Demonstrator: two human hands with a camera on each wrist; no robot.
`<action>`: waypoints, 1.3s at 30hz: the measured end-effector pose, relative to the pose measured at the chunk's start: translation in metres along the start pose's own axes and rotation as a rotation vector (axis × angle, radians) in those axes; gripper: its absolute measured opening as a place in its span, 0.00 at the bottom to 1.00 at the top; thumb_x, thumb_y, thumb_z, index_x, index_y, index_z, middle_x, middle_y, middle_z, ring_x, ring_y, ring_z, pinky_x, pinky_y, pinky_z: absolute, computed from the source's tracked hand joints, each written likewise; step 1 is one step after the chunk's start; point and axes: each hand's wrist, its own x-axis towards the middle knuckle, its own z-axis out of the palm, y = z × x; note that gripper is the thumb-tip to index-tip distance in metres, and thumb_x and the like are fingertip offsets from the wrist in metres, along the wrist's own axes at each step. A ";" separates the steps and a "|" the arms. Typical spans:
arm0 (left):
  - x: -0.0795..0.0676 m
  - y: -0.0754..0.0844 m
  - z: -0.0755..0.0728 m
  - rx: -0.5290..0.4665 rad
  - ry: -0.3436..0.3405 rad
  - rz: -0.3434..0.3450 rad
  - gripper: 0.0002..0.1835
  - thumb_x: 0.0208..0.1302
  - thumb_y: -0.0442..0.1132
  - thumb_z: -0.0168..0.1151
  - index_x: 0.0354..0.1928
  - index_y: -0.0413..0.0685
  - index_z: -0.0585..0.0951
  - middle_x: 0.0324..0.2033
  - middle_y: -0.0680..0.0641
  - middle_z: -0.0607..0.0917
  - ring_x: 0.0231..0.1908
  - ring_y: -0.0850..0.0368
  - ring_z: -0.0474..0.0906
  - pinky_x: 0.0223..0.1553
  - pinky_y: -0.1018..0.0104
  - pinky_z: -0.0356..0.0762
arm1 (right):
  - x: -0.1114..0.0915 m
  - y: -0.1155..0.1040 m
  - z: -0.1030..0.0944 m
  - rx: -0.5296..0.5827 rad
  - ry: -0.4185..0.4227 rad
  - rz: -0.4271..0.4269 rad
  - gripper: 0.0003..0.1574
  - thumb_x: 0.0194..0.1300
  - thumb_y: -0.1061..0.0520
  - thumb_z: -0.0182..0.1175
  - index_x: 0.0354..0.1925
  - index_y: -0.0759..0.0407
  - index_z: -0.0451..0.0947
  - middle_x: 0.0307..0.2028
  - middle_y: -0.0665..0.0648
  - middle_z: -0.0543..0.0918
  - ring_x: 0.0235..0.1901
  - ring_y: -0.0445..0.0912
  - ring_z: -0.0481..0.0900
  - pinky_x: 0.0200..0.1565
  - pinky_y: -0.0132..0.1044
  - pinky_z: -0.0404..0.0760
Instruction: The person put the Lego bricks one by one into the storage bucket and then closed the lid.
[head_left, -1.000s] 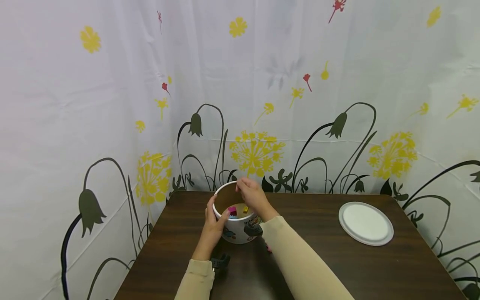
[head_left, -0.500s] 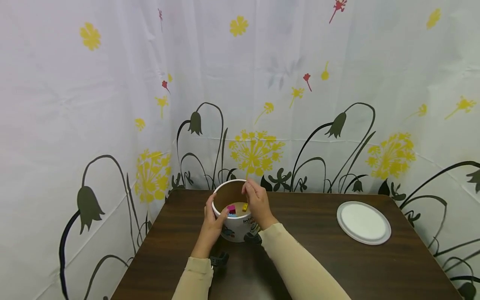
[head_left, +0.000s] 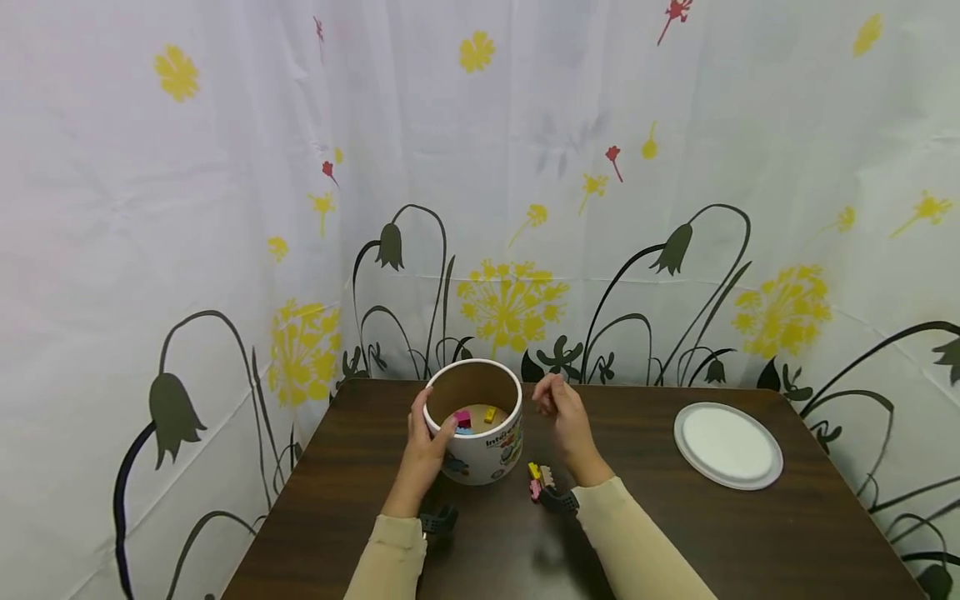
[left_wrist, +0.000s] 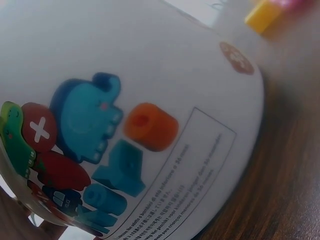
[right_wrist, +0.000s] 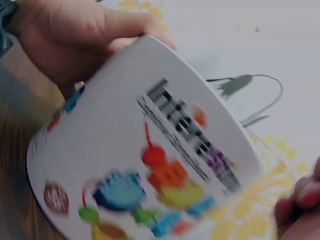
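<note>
A white round tub (head_left: 472,461) with printed toy pictures stands on the table, its top uncovered. My left hand (head_left: 422,450) grips its left side, thumb over the near rim and fingers around the outside. Inside lie a magenta block (head_left: 462,418), a light blue piece partly hidden by the near rim, and a yellow block (head_left: 490,414). Just right of the tub is my right hand (head_left: 566,421), apart from it, fingers loosely curled with nothing seen in them. Below that hand lie small pieces: a yellow one (head_left: 534,471), a pink one (head_left: 535,490) and a beige one (head_left: 547,477).
A round white lid (head_left: 727,446) lies flat at the right of the dark wooden table (head_left: 637,517). Behind the table hangs a white curtain (head_left: 480,167) printed with flowers.
My right hand has drawn back from over the tub's far right rim to the right of it. The small pieces beside the tub now show. My left hand keeps its grip.
</note>
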 end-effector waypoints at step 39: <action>0.006 -0.004 0.000 -0.047 -0.042 0.021 0.44 0.76 0.57 0.63 0.86 0.71 0.51 0.82 0.37 0.53 0.78 0.28 0.59 0.74 0.27 0.62 | -0.085 0.049 -0.045 -0.527 -0.128 0.362 0.21 0.64 0.62 0.77 0.53 0.61 0.83 0.42 0.60 0.73 0.33 0.43 0.75 0.35 0.31 0.78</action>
